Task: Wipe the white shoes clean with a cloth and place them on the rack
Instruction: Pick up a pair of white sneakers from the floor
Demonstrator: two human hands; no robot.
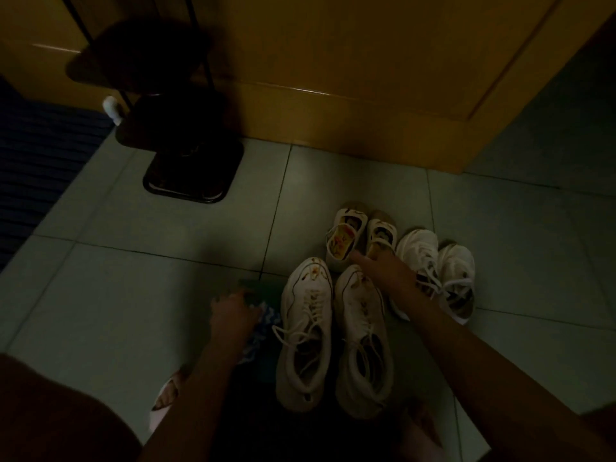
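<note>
The room is dim. A pair of large white lace-up sneakers [333, 335] stands on the tiled floor in front of me. Beyond them sits a small pair of white children's shoes [360, 238], and to the right a medium white pair [440, 271]. My left hand [233, 311] is closed on a blue-and-white patterned cloth [263, 328] just left of the large sneakers. My right hand [383, 271] reaches over the sneakers' toes, fingers touching the heel of the small pair. A dark tiered shoe rack [186, 141] stands at the upper left.
A wooden door [366, 78] runs along the back. A dark blue ribbed mat [40, 155] lies at the left edge. My feet in pale slippers [166, 401] show at the bottom. Pale floor tiles [133, 261] lie between the rack and the shoes.
</note>
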